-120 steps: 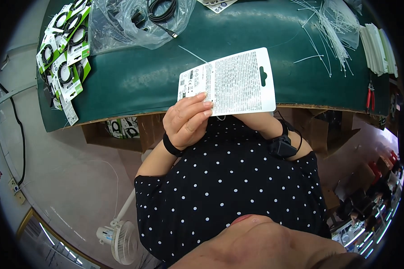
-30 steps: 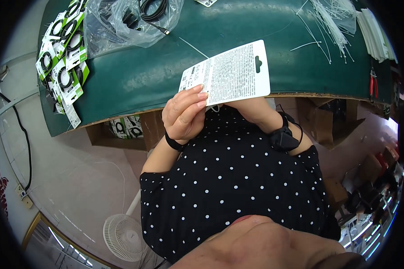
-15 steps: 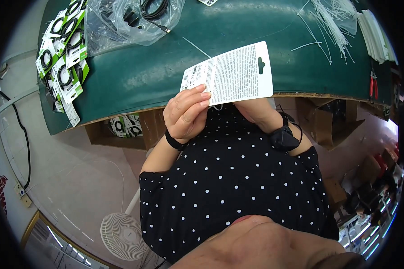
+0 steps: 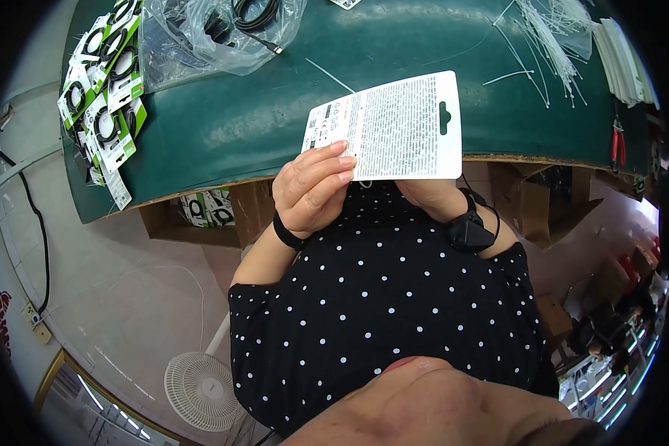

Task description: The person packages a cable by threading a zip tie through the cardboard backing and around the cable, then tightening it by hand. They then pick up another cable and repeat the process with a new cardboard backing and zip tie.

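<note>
A white packaging card [image 4: 401,130], its back covered in small print and a hang hole at its right end, is held up over the table's front edge. My left hand [image 4: 311,186] grips the card's lower left part, fingers lying across the printed face. Behind the card's lower right edge is my right hand [image 4: 427,195]; the card hides its fingers, so their pose does not show. A thin white cable tie [image 4: 328,74] lies on the table just beyond the card.
Carded black cables [image 4: 105,97] are heaped at the table's left end. A clear plastic bag [image 4: 193,44] with black cables lies behind. Loose white cable ties [image 4: 550,52], stacked white cards [image 4: 621,63] and red-handled pliers [image 4: 618,141] are at right. Cardboard boxes [image 4: 524,201] stand below the edge.
The card has shifted slightly right and turned a little clockwise, its lower edge now nearly level. My left hand has moved slightly with it and keeps its grip.
</note>
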A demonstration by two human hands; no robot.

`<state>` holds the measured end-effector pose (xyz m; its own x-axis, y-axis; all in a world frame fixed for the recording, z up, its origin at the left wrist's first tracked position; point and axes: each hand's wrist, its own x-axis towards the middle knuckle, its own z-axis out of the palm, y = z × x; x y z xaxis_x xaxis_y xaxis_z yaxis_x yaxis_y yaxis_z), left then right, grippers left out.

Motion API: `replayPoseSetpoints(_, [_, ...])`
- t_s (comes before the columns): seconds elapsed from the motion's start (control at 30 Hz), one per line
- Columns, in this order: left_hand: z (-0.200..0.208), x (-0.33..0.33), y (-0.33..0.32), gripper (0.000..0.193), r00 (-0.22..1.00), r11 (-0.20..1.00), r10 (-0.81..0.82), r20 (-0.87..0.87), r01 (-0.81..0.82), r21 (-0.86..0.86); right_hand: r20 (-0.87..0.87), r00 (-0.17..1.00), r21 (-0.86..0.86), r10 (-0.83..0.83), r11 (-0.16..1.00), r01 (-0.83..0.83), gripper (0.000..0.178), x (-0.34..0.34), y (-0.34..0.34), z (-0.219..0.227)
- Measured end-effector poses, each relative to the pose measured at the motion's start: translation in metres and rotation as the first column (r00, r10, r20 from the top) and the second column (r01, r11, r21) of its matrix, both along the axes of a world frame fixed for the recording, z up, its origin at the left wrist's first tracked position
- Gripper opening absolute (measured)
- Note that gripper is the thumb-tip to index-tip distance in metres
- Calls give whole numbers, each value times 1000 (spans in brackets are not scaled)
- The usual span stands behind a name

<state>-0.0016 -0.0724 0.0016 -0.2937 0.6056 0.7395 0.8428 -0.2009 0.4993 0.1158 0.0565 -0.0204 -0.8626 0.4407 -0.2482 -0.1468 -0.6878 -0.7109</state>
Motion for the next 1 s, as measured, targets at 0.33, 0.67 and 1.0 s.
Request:
replayPoseSetpoints(0.33, [-8,0,2,30,996,999,31,85,-34,23,55,983,3,176,984,-176,27,-5,10,2])
replayPoseSetpoints(0.67, [-12,2,3,28,970,991,95,223,-114,75,-5,988,44,153,987,-152,17,-16,7,20])
replayPoseSetpoints(1.0, [-8,4,5,23,898,944,292,328,-326,51,69,992,289,110,949,-126,13,-24,6,30])
